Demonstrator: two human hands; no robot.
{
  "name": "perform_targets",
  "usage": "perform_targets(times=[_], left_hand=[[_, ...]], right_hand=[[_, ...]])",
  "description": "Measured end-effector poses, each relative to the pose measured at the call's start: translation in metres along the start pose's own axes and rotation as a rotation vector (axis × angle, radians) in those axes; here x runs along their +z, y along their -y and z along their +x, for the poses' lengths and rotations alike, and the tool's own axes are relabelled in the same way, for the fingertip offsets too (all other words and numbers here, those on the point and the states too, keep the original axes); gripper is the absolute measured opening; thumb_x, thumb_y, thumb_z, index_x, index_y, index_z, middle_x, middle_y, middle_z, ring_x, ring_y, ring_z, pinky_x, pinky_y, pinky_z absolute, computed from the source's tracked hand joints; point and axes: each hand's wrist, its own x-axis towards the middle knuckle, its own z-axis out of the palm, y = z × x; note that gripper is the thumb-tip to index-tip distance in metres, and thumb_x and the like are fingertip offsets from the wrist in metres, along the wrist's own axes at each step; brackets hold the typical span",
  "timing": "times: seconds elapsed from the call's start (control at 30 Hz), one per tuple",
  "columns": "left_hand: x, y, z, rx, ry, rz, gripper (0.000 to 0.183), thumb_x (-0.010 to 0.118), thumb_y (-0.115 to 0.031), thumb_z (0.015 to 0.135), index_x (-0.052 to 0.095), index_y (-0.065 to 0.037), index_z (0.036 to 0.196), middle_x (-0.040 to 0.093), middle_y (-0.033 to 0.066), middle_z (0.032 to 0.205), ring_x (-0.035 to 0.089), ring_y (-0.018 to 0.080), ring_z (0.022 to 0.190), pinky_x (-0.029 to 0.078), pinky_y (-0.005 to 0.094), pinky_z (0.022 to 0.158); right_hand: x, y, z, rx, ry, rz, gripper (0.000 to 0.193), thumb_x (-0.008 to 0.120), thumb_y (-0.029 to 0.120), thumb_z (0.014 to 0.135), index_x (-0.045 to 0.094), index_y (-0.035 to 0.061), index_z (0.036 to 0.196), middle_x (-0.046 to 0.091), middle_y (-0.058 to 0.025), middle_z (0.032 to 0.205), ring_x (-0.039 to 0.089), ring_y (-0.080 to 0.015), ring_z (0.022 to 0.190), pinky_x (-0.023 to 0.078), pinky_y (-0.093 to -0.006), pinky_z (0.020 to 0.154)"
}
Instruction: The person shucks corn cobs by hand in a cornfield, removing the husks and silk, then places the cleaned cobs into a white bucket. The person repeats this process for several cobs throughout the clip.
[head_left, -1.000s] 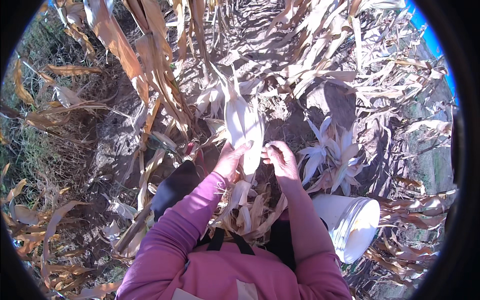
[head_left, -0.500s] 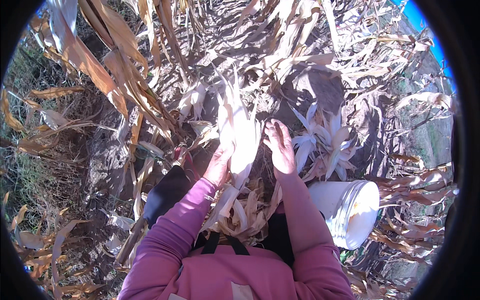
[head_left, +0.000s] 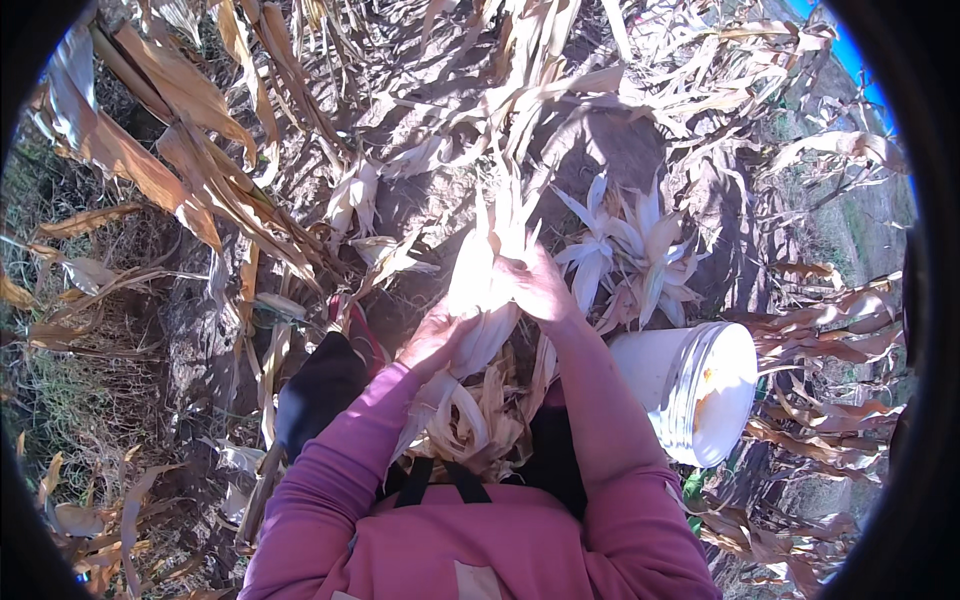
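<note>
A bundle of pale, dry corn husks stands between my hands, tips pointing away from me. Its lower left side is wrapped by my left hand, which is closed on it. Higher on the right, my right hand is closed on the same bundle, its fingers curled over the husk. Strong glare washes out the bundle, so whether a cob is inside cannot be made out. Below my hands, a heap of loose husks lies in my lap.
A white plastic bucket lies tipped on its side at the right, mouth facing right. Beyond it spread several peeled-back husks on the soil. Dry corn stalks lean in at the left. Near my left knee is something red.
My right hand, open and apart beside the bundle before, has moved left and closed on it. My left hand keeps its hold. The view has shifted slightly.
</note>
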Motion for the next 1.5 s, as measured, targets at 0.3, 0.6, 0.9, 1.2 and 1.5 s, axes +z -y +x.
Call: perform_targets(times=[0.3, 0.6, 0.9, 1.2, 1.5], left_hand=[[-0.007, 0.006, 0.005, -0.08, -0.288, -0.13, 0.027, 0.06, -0.031, 0.091, 0.055, -0.008, 0.105, 0.058, -0.0004, 0.084, 0.051, 0.0055, 0.069, 0.042, 0.0217, 0.059], [-0.057, 0.031, 0.017, -0.209, -0.521, 0.182, 0.019, 0.057, -0.014, 0.089, 0.051, -0.002, 0.103, 0.061, 0.0042, 0.08, 0.057, 0.0103, 0.062, 0.049, 0.0268, 0.057], [-0.009, -0.015, 0.006, 0.516, -0.594, 0.96, 0.075, 0.069, -0.011, 0.078, 0.027, 0.002, 0.139, 0.037, 0.0231, 0.136, 0.037, 0.0342, 0.128, 0.029, 0.0387, 0.107], [0.044, -0.042, 0.027, 0.3, -0.204, 0.064, 0.05, 0.057, -0.019, 0.092, 0.035, 0.001, 0.131, 0.047, 0.0119, 0.122, 0.047, 0.0192, 0.115, 0.037, 0.0322, 0.099], [0.017, -0.002, 0.046, -0.122, -0.035, -0.202, 0.052, 0.04, -0.05, 0.096, 0.048, -0.007, 0.124, 0.059, 0.0067, 0.107, 0.054, 0.0162, 0.099, 0.04, 0.0319, 0.093]], right_hand=[[0.017, 0.003, 0.001, -0.191, -0.215, -0.124, 0.036, 0.054, -0.004, 0.087, 0.042, 0.0024, 0.121, 0.054, -0.0002, 0.086, 0.052, -0.0051, 0.07, 0.048, -0.0236, 0.064], [-0.008, 0.028, -0.008, -0.152, -0.281, -0.339, 0.027, 0.055, 0.009, 0.092, 0.046, 0.0009, 0.117, 0.06, -0.0048, 0.097, 0.057, -0.0094, 0.082, 0.048, -0.0257, 0.069], [0.006, 0.009, -0.022, -0.113, -0.14, -1.246, 0.058, 0.062, 0.03, 0.081, 0.043, -0.0033, 0.124, 0.059, -0.0196, 0.112, 0.06, -0.0346, 0.1, 0.049, -0.0411, 0.084], [0.015, 0.024, -0.016, 0.004, -0.328, -1.062, 0.056, 0.064, 0.031, 0.079, 0.04, 0.003, 0.122, 0.061, -0.0212, 0.104, 0.06, -0.0403, 0.093, 0.048, -0.0468, 0.08], [0.024, 0.007, -0.011, -0.083, -0.224, -1.12, 0.054, 0.061, 0.032, 0.078, 0.042, 0.0025, 0.119, 0.062, -0.0209, 0.1, 0.06, -0.0395, 0.091, 0.048, -0.0463, 0.078]])
